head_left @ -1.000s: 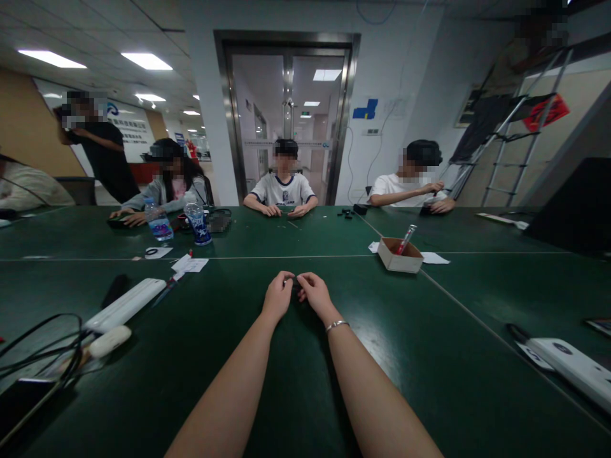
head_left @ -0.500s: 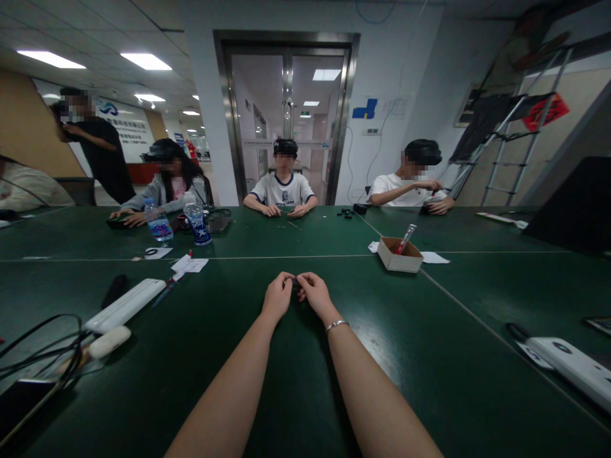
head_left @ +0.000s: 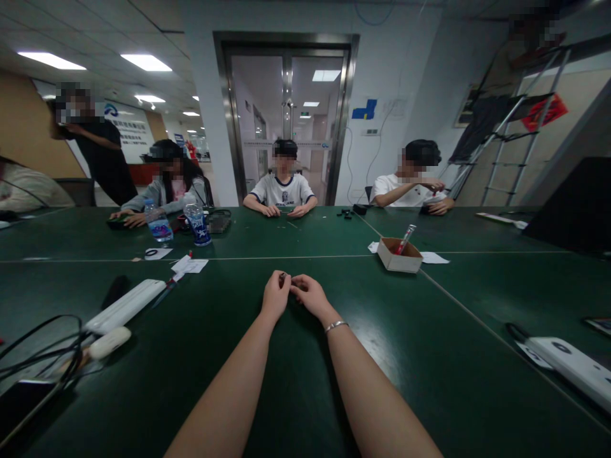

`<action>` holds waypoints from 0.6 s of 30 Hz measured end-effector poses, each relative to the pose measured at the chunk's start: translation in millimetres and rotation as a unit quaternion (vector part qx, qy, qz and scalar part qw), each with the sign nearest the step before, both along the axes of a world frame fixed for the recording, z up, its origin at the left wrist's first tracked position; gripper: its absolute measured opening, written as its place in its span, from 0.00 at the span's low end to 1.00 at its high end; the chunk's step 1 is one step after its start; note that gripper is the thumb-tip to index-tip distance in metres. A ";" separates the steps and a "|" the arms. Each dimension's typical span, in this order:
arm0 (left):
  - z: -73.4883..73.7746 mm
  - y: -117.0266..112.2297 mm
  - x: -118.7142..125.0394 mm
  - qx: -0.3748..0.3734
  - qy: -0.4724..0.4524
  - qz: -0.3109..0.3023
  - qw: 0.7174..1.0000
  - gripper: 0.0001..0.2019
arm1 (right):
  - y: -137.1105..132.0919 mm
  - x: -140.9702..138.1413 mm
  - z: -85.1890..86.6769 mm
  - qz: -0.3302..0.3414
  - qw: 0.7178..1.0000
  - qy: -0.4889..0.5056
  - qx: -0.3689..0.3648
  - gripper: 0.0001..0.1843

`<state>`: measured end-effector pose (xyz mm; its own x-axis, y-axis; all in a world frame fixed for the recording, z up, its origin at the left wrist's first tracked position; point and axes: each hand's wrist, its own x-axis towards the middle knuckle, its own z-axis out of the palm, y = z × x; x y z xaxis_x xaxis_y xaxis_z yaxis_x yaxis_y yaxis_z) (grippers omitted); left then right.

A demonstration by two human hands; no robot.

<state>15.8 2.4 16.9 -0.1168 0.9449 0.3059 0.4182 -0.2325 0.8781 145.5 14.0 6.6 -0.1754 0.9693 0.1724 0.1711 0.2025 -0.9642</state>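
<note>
Just above the green table [head_left: 405, 331], my two hands meet in front of me. My left hand [head_left: 277, 296] is closed around a small dark object [head_left: 283, 277], mostly hidden by the fingers, so its kind cannot be made out. My right hand [head_left: 309, 294], with a silver bracelet on its wrist, has thumb and fingers pinched at the right side of that same object. The fingertips of both hands touch or nearly touch.
To the right stands a small open box [head_left: 400, 257] with a red-and-clear tube [head_left: 405, 239] in it. White power strips [head_left: 126, 306], cables and a white mouse-shaped item [head_left: 109, 342] lie left. Two bottles [head_left: 197, 222] stand farther back. Several people sit opposite.
My right hand has shifted slightly left and its fingers have turned inward against the left fingertips. The small dark object shows less between the hands now.
</note>
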 end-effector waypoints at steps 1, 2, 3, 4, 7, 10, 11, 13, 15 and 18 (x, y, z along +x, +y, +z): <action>0.4 -0.2 0.1 -0.003 0.019 -0.003 1.000 0.10 | -0.2 0.1 -0.4 -0.014 0.999 -0.032 0.022 0.09; 0.7 -0.5 0.4 -0.007 0.041 -0.006 0.999 0.10 | -0.2 0.2 -0.5 -0.033 0.996 -0.063 0.048 0.08; 0.9 -0.7 0.8 -0.010 0.063 -0.009 0.998 0.09 | -0.1 0.2 -0.5 -0.051 0.992 -0.089 0.074 0.07; 1.1 -0.8 1.2 -0.012 0.084 -0.009 0.996 0.09 | -0.1 0.0 -0.4 -0.064 0.988 -0.107 0.094 0.07; 1.1 -0.8 2.7 -0.014 0.114 0.001 0.993 0.09 | -0.5 -2.1 0.4 -0.057 0.993 -0.070 0.074 0.12; 2.3 -3.0 5.4 -0.030 0.118 -0.003 0.993 0.09 | -4.3 -4.9 2.0 -0.019 0.999 0.041 -0.014 0.17; 3.5 -5.7 6.8 -0.040 0.117 -0.012 0.992 0.09 | -6.9 -4.8 2.8 -0.007 0.997 0.068 -0.027 0.17; 7.7 -16.7 10.6 -0.062 0.108 -0.039 0.991 0.08 | -15.3 -1.0 5.1 0.019 0.995 0.095 -0.026 0.17; 15.3 -38.0 13.5 -0.080 0.096 -0.089 0.988 0.08 | -29.1 9.5 8.6 0.041 0.995 0.091 -0.023 0.18; 33.6 -89.3 6.4 -0.077 0.124 -0.224 0.963 0.15 | -62.5 39.3 16.3 0.063 0.996 0.049 -0.047 0.19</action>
